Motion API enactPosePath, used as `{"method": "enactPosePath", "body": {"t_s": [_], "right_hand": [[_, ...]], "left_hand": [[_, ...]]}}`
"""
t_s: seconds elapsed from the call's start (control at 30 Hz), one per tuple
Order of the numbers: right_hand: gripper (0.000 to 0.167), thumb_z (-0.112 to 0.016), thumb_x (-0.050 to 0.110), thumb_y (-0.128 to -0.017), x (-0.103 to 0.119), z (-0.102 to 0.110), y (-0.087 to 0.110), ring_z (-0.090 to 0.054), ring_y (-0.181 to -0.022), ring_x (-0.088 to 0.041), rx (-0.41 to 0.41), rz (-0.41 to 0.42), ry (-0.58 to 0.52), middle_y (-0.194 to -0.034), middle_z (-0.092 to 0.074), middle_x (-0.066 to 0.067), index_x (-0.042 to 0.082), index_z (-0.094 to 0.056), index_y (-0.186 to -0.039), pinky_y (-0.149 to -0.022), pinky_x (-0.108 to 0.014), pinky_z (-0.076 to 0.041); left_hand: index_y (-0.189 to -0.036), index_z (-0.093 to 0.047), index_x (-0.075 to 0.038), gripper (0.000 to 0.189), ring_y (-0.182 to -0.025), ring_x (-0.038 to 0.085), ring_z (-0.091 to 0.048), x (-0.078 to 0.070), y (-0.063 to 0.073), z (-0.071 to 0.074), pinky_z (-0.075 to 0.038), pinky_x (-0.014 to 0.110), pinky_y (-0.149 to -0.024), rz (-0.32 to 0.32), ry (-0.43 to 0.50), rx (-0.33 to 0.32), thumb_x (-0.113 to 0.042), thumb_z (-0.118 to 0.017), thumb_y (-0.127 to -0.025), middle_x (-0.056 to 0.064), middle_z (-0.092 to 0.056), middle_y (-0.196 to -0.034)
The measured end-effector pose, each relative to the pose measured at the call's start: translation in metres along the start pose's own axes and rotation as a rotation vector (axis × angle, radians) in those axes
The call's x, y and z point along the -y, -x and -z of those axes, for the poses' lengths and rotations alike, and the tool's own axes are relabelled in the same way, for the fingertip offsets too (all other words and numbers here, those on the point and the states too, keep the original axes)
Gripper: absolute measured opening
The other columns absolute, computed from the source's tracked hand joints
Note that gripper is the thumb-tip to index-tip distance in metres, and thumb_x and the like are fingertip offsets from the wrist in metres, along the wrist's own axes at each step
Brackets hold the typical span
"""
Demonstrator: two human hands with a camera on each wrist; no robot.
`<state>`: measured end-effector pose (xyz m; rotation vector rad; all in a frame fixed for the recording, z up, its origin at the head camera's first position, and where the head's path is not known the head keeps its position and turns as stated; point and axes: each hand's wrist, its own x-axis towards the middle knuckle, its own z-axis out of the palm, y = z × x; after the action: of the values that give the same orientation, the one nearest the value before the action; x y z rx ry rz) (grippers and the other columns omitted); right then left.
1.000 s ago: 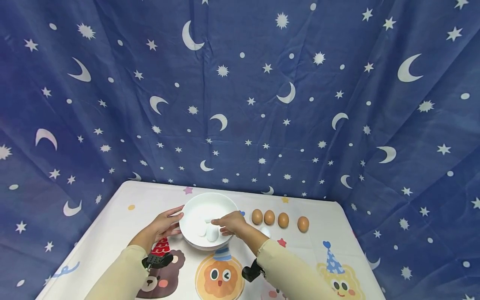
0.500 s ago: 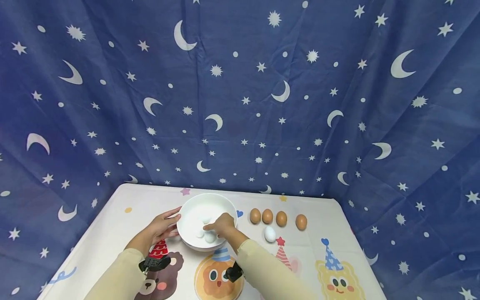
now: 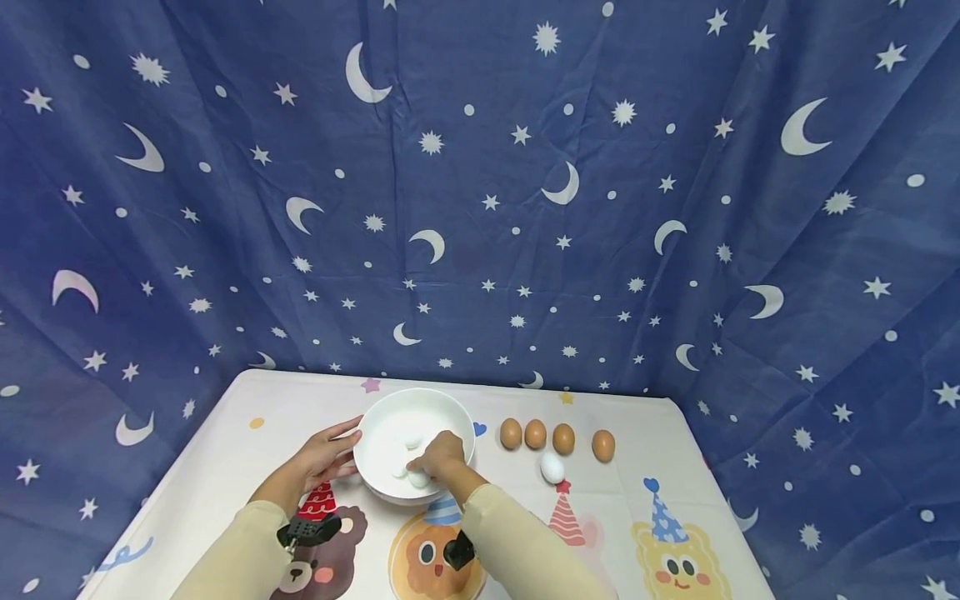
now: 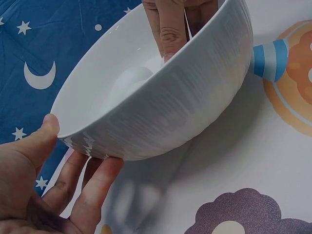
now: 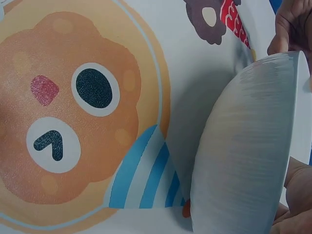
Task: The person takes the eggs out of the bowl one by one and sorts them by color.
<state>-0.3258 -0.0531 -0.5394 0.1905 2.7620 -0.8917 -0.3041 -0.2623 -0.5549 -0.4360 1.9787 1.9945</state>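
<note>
My left hand holds the left side of a white bowl. In the left wrist view the thumb lies at the bowl's rim and the fingers support it from below. The bowl is tilted in that view. My right hand reaches inside with its fingers pointing down among white eggs. Its fingertips are at the near egg; the bowl wall hides whether they grip it. Another white egg lies on the table, right of the bowl.
Several brown eggs lie in a row at the right, behind the loose white egg. A cartoon-printed cloth covers the table. A blue star-and-moon curtain hangs at the back and sides.
The right hand has moved left and lower into the bowl, its thumb now down between the eggs. The loose white egg has rolled right. My left hand keeps its hold.
</note>
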Motion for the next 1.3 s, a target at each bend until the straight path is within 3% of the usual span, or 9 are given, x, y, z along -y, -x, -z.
{"method": "enactPosePath", "body": {"t_s": [0.4, 0.63, 0.8, 1.03, 1.23, 1.3], "right_hand": [[0.061, -0.095, 0.025, -0.063, 0.000, 0.002, 0.002, -0.054, -0.048, -0.011, -0.007, 0.018, -0.027, -0.071, -0.056, -0.008, -0.011, -0.062, -0.102, -0.039, -0.015, -0.049], [0.032, -0.092, 0.021, -0.067, -0.001, 0.008, 0.007, -0.055, -0.057, -0.009, 0.023, 0.078, -0.061, -0.074, -0.065, -0.003, 0.003, -0.072, -0.083, -0.046, -0.015, -0.050], [0.032, -0.092, 0.021, -0.067, -0.002, 0.010, 0.004, -0.058, -0.054, -0.008, 0.051, 0.041, -0.126, -0.070, -0.065, -0.002, 0.003, -0.072, -0.085, -0.047, -0.014, -0.051], [0.049, -0.093, 0.021, -0.066, -0.003, 0.008, -0.005, -0.066, -0.058, -0.013, 0.079, -0.046, -0.210, -0.063, -0.061, -0.003, -0.005, -0.064, -0.094, -0.047, -0.014, -0.049], [0.035, -0.092, 0.019, -0.067, -0.007, 0.007, -0.011, -0.063, -0.056, -0.009, 0.105, -0.055, -0.307, -0.069, -0.065, -0.001, 0.001, -0.069, -0.087, -0.051, -0.015, -0.053], [0.032, -0.090, 0.014, -0.068, -0.007, 0.008, -0.012, -0.061, -0.058, -0.010, 0.130, -0.070, -0.391, -0.074, -0.066, -0.003, 0.001, -0.069, -0.087, -0.053, -0.016, -0.055]], "left_hand": [[-0.154, -0.034, -0.014, 0.058, -0.126, 0.038, -0.055, 0.001, -0.001, 0.000, -0.061, 0.040, -0.088, 0.010, 0.000, -0.007, -0.029, -0.055, -0.102, 0.028, -0.035, -0.151], [-0.154, -0.034, -0.015, 0.057, -0.128, 0.039, -0.054, 0.001, 0.000, 0.000, -0.061, 0.041, -0.087, 0.011, -0.002, -0.012, -0.028, -0.055, -0.102, 0.027, -0.035, -0.152], [-0.154, -0.034, -0.015, 0.057, -0.129, 0.041, -0.052, 0.001, -0.001, 0.000, -0.061, 0.042, -0.087, 0.003, -0.004, -0.006, -0.028, -0.055, -0.102, 0.028, -0.035, -0.152], [-0.154, -0.034, -0.014, 0.059, -0.128, 0.040, -0.053, 0.001, -0.001, 0.000, -0.061, 0.041, -0.087, 0.001, 0.001, -0.004, -0.029, -0.056, -0.101, 0.028, -0.034, -0.152], [-0.154, -0.034, -0.014, 0.059, -0.122, 0.035, -0.058, 0.001, -0.001, 0.000, -0.061, 0.042, -0.087, -0.005, 0.001, -0.004, -0.029, -0.057, -0.101, 0.028, -0.035, -0.151], [-0.153, -0.034, -0.013, 0.059, -0.120, 0.033, -0.060, 0.001, -0.001, 0.000, -0.061, 0.042, -0.088, -0.005, 0.001, -0.004, -0.029, -0.057, -0.101, 0.028, -0.036, -0.151]]}}
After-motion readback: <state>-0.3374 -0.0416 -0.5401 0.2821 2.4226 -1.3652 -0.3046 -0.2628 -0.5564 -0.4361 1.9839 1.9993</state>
